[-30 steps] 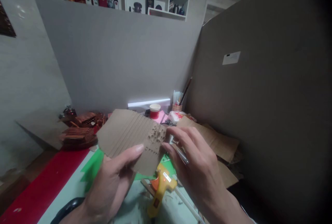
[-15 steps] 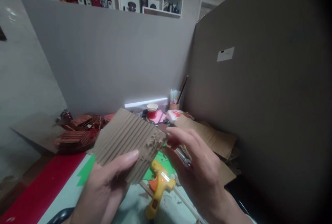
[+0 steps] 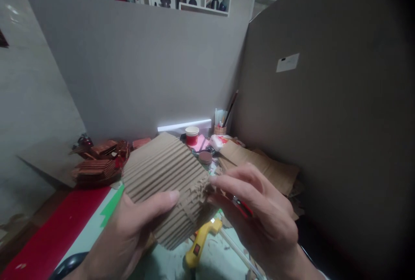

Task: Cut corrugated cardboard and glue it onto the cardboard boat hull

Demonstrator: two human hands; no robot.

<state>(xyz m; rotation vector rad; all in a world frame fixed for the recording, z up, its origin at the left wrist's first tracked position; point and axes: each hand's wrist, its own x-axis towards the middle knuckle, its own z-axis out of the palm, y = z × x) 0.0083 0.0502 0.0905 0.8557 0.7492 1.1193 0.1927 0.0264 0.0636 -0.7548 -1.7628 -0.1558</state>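
Observation:
A piece of cardboard [image 3: 158, 165] with bare corrugated ridges is held up, tilted, above the table. My left hand [image 3: 129, 228] grips its lower left side, thumb across the ridges and fingers behind. At the torn, ragged right edge, my right hand [image 3: 262, 215] has its thumb and forefinger closed in a pinch on the cardboard. Scraps hang at that edge, and the exact contact is partly hidden. Below the cardboard lies a yellow glue gun [image 3: 199, 243], its upper part partly covered.
Red-brown ridged pieces [image 3: 95, 170] are piled at the left, beside a red strip [image 3: 61, 228]. A paper cup [image 3: 192, 136] and a pen holder [image 3: 220, 130] stand at the back. Flat cardboard [image 3: 266, 165] lies at the right. Grey panels [image 3: 145, 64] rise behind.
The cardboard has shifted slightly right and down in the view and now covers more of the glue gun. My right hand has moved down and right along with its torn edge.

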